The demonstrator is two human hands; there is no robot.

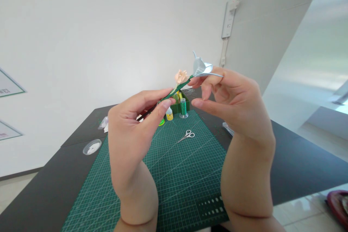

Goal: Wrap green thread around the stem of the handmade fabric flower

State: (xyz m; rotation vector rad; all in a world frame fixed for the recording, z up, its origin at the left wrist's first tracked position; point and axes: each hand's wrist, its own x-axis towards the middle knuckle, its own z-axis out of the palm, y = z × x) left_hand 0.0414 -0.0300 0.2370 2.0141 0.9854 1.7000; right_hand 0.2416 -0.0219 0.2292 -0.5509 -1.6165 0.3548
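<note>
My left hand (133, 123) pinches a green-wrapped stem (174, 92) between thumb and forefinger, raised above the green cutting mat (176, 174). At the stem's far end sits a small peach paper flower (181, 76). My right hand (231, 101) holds a pale blue paper leaf or petal (201, 68) against the stem's top, thumb and fingers closed on it. Both hands are lifted well clear of the mat.
Small scissors (187, 135) lie on the mat. Behind them stand a green box (179, 106), a green thread spool (183, 108) and a small yellow glue bottle (169, 114). A round clear lid (91, 147) rests on the dark table (299, 163) at left. White wall behind.
</note>
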